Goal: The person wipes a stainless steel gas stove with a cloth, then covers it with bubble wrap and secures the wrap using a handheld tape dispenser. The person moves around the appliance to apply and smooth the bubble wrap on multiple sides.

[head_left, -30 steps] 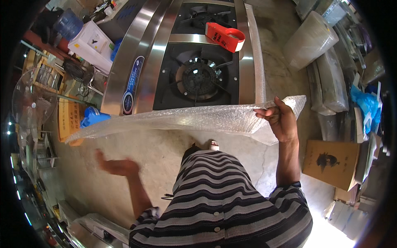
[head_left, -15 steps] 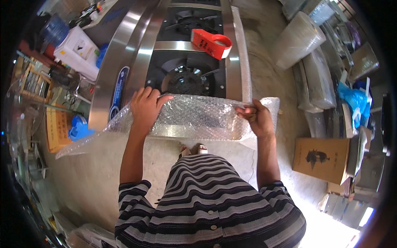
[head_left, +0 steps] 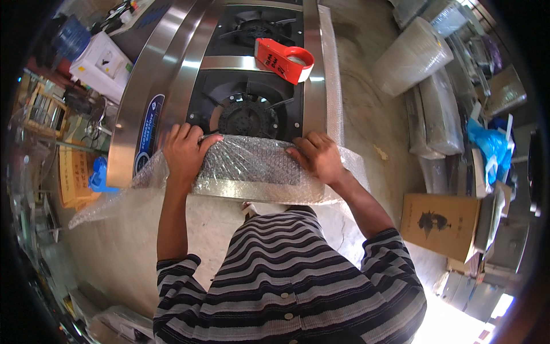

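Observation:
A steel gas stove [head_left: 314, 106] with black burner wells stretches away in front of me. Clear bubble wrap [head_left: 252, 167] covers its near end, hanging past the front edge and trailing down at the left. My left hand [head_left: 186, 152] is closed on the wrap's upper edge near the stove's left side, thumb pointing inward. Farther right, my right hand [head_left: 322, 159] has its fingers curled over the same edge, with pleats in the film between the two. Just beyond the wrap sits the nearest burner [head_left: 246, 116]. A red tape dispenser [head_left: 276, 59] with a roll lies on the crossbar between the burners.
Another strip of bubble wrap [head_left: 332, 86] runs along the stove's right side. A large wrapped roll [head_left: 413, 56] and a brown carton [head_left: 440, 223] stand at the right. A white water dispenser [head_left: 103, 66] is at the left, near a blue plastic object [head_left: 101, 175].
My right hand has moved left and inward along the wrap's edge, onto the stove top. The film between my hands has bunched into pleats. The view has shifted slightly, and my feet have moved.

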A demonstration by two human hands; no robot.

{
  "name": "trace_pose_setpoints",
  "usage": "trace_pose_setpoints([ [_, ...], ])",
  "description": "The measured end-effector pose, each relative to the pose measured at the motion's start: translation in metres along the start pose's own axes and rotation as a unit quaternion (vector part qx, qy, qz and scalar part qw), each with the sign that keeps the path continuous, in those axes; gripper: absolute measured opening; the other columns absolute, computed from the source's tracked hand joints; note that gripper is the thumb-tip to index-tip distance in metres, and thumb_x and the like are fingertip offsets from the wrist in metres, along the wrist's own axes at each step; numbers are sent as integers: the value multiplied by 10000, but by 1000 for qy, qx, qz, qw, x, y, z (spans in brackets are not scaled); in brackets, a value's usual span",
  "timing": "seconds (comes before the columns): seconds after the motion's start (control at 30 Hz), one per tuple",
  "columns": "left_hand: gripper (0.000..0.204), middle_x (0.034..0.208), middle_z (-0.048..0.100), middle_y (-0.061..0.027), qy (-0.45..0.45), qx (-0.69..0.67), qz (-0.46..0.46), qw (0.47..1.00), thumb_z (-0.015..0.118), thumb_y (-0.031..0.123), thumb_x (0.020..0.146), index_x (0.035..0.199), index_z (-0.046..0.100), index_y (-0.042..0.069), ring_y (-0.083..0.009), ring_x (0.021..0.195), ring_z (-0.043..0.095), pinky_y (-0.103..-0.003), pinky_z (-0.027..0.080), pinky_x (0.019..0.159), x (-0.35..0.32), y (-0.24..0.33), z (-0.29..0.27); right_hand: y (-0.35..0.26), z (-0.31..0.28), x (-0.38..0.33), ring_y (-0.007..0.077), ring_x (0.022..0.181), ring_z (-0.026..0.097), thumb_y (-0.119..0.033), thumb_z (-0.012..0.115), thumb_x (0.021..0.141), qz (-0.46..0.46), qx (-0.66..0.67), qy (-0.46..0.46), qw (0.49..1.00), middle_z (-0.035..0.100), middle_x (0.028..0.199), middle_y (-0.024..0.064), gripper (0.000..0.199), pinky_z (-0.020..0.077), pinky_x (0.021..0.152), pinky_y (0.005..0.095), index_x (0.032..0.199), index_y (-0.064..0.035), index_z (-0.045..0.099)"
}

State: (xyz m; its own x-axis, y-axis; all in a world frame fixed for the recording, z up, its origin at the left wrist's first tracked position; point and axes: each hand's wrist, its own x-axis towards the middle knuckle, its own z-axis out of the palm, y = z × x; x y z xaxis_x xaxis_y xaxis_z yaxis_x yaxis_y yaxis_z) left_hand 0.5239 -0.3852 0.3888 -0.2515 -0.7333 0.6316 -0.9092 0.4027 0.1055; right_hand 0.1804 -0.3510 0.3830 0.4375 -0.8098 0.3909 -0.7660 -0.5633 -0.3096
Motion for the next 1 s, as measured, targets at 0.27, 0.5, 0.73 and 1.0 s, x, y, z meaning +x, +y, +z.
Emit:
trace_pose_setpoints([
  [0.27, 461, 935, 578, -65, -5, 125, -26, 992, 847, 500, 763, 846, 612, 112, -280, 924, 552, -437, 415, 873, -1, 12, -6, 22, 6, 23, 315, 667, 690, -264, 764, 919, -49, 81, -8, 995, 687, 791, 94, 205, 552, 588, 429, 1016, -93, 705],
  [0.5, 411, 1263, 589, -200, 83, 109, -235, 962, 814, 309, 857, 1098, 619, 40, -371, 1216, 535, -518, 419, 992, -43, 121, -14, 35, 26, 25, 299, 662, 686, -253, 743, 922, -71, 145, 1, 987, 694, 796, 82, 200, 549, 594, 396, 1041, -97, 705],
  [0.73, 982, 1614, 274, -356, -116, 109, -377, 912, 643, 568, 932, 1528, 308, -138, -497, 1531, 219, -573, 155, 1247, -40, 197, 28, 38, 26, 26, 297, 652, 680, -240, 752, 911, -74, 181, -2, 981, 690, 796, 81, 188, 536, 593, 393, 1030, -101, 710],
  [1.0, 1049, 1611, 264, -365, -120, 96, -373, 915, 617, 649, 918, 1522, 302, -149, -479, 1542, 201, -576, 127, 1254, -22, 190, 33, 37, 27, 26, 297, 691, 675, -236, 765, 907, -76, 179, 35, 980, 684, 804, 95, 188, 535, 624, 395, 1011, -84, 722],
])
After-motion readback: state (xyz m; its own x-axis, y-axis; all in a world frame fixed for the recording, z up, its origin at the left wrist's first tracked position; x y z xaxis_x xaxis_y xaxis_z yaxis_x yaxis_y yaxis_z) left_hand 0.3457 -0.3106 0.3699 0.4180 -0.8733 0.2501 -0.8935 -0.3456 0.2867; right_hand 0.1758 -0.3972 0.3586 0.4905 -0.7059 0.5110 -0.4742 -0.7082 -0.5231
